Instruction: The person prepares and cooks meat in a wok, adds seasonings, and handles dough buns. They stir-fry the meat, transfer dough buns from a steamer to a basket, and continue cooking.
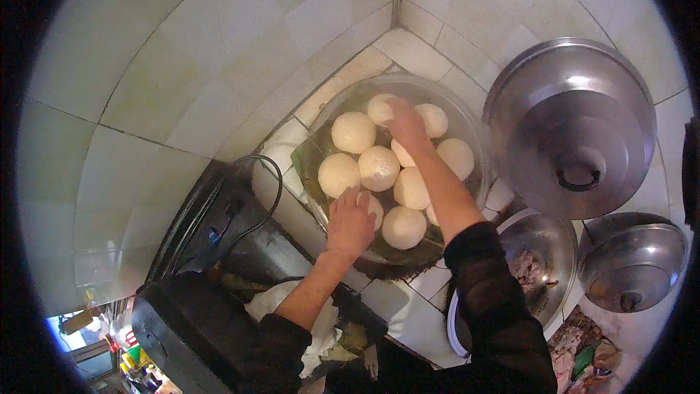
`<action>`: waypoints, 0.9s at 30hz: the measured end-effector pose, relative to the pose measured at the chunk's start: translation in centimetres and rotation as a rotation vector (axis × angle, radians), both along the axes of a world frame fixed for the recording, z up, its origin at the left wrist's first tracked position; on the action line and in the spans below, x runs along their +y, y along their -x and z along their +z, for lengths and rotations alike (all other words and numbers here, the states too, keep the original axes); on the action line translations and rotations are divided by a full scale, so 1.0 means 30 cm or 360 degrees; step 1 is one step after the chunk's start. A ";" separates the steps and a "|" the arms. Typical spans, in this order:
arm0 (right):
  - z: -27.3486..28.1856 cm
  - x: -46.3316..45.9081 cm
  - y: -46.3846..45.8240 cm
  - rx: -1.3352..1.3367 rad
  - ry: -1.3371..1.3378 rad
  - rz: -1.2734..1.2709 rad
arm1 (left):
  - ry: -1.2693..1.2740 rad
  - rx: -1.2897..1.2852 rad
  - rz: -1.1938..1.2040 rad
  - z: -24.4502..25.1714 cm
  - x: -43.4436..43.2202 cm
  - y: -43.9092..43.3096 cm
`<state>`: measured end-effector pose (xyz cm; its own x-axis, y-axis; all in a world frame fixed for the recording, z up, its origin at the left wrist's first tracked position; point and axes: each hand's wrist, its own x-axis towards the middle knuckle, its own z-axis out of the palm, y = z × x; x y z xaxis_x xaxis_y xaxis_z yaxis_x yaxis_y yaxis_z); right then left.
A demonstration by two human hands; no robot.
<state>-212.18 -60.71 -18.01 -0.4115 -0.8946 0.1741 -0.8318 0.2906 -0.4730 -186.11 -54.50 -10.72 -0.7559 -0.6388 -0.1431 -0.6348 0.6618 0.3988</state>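
Note:
Before me, a wide round metal steamer pan holds several round white steamed buns, with faint steam above them. At the far side of the pan, my right hand touches a bun; its fingertips are partly hidden. My left hand rests at the near left of the pan, over the side of another bun, fingers slightly spread. Dark material lines the pan under the buns, and a piece of green leaf sticks out at its left rim.
A large metal lid leans against the tiled wall at right. Below it stand a metal bowl with food pieces and a smaller lid. A black cable loops at left, near a black appliance and a white cloth.

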 end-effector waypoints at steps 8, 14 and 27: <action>0.203 0.069 0.161 -0.0949 0.0209 -0.0250 | -0.0089 0.0049 0.0184 0.034 -0.010 -0.046; 0.175 0.111 0.071 -0.0748 0.0105 0.0103 | 0.0003 0.0028 0.0162 0.081 0.071 -0.048; 0.580 0.854 -0.082 -0.1565 0.0646 -0.0725 | -0.0534 0.0644 -0.0006 0.549 0.778 -0.396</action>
